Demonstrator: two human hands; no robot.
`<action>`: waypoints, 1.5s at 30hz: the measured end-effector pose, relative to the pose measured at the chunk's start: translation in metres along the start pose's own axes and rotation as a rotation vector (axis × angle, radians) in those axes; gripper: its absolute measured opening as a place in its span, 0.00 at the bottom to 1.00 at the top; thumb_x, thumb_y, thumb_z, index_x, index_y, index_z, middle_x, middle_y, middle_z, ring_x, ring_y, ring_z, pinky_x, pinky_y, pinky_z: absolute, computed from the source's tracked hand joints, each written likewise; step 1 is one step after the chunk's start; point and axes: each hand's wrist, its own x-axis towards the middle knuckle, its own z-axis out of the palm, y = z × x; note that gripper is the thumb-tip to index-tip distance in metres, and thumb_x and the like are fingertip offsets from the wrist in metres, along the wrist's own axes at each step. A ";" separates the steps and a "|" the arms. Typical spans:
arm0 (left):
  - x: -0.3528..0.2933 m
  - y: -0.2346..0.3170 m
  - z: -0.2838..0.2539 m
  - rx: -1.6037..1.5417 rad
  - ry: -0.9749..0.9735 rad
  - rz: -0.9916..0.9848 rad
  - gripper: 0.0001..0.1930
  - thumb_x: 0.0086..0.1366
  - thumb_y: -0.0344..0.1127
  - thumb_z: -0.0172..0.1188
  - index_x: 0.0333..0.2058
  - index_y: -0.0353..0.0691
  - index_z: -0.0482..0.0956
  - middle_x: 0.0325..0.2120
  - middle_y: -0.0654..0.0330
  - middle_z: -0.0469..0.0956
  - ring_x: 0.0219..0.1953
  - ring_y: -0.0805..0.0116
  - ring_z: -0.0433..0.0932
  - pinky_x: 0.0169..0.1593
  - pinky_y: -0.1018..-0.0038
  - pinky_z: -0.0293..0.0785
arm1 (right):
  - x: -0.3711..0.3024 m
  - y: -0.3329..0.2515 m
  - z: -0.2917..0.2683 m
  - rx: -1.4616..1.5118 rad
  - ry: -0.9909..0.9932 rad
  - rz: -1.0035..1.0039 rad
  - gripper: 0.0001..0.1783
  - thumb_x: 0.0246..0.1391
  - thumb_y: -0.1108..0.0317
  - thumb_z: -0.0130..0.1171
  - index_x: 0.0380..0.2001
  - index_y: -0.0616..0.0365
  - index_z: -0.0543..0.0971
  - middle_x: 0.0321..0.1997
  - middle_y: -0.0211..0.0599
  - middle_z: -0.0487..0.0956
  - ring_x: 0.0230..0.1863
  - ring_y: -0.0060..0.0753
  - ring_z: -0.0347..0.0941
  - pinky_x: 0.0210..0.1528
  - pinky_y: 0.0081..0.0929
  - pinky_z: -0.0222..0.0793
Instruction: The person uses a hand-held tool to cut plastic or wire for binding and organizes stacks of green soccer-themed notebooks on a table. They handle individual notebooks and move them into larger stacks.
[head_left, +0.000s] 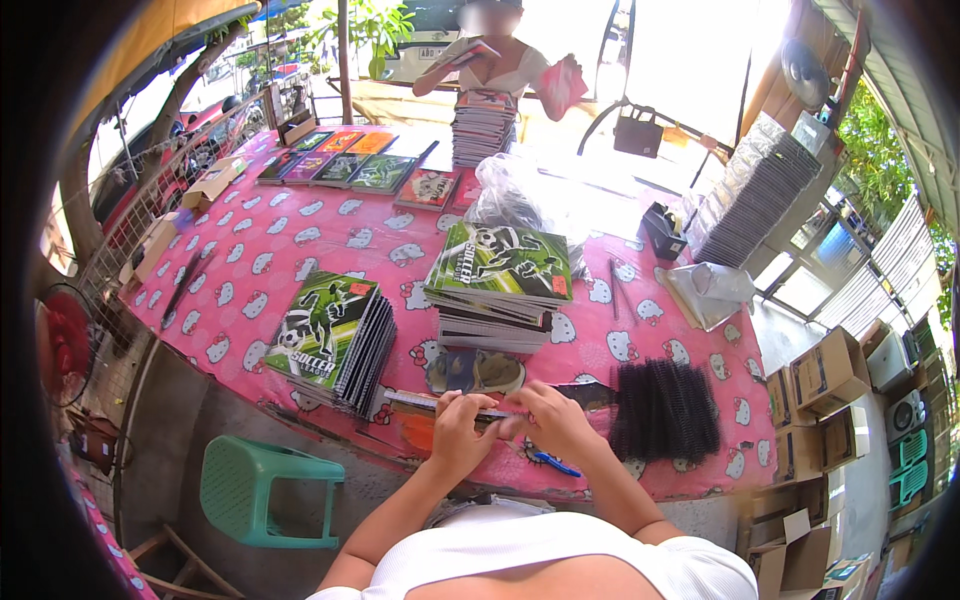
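My left hand [464, 430] is closed on a thin notebook [412, 401] held nearly edge-on, its pale page edges showing to the left. At the notebook's right end, the fingers of my right hand [556, 418] pinch close together; whether they also hold a coil end cannot be made out. An orange cover [430, 436] shows below, partly hidden by my left hand. A blue-handled tool [556, 464] lies under my right wrist. To the right is a thick pile of black spiral binding coils [665, 410]. Just beyond my hands sits a dark roundish item [475, 371].
Green-covered notebooks are stacked at left [325, 330] and centre [500, 265] on the pink patterned table [230, 300]. Across it a person [490, 70] holds notebooks behind a tall stack [484, 130]. A green stool [265, 485] stands front left; cardboard boxes [825, 375] are at right.
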 end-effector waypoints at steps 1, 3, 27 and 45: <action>0.000 0.000 -0.003 0.013 -0.002 -0.002 0.17 0.44 0.30 0.69 0.34 0.42 0.75 0.31 0.63 0.80 0.35 0.64 0.78 0.50 0.66 0.64 | 0.003 -0.004 -0.002 0.014 -0.004 0.055 0.14 0.47 0.60 0.62 0.33 0.54 0.73 0.34 0.38 0.72 0.38 0.47 0.73 0.32 0.41 0.69; 0.001 0.001 -0.002 -0.014 -0.011 -0.026 0.18 0.44 0.30 0.69 0.35 0.42 0.74 0.32 0.62 0.80 0.37 0.64 0.77 0.50 0.66 0.63 | 0.003 -0.004 0.000 -0.032 -0.092 0.127 0.19 0.46 0.58 0.63 0.37 0.54 0.71 0.38 0.40 0.71 0.42 0.48 0.71 0.36 0.42 0.69; 0.008 0.001 -0.012 -0.057 -0.123 -0.040 0.18 0.49 0.30 0.66 0.40 0.39 0.73 0.47 0.53 0.73 0.46 0.55 0.73 0.53 0.65 0.65 | 0.009 0.012 0.004 0.006 -0.052 -0.074 0.20 0.41 0.65 0.65 0.38 0.57 0.72 0.26 0.38 0.73 0.30 0.46 0.73 0.35 0.37 0.69; 0.025 -0.003 -0.085 0.378 -0.140 0.040 0.21 0.55 0.44 0.64 0.48 0.50 0.74 0.47 0.69 0.75 0.51 0.70 0.71 0.65 0.47 0.34 | 0.026 -0.002 0.006 0.019 -0.187 -0.064 0.11 0.44 0.62 0.62 0.24 0.59 0.77 0.24 0.44 0.77 0.26 0.46 0.75 0.29 0.38 0.69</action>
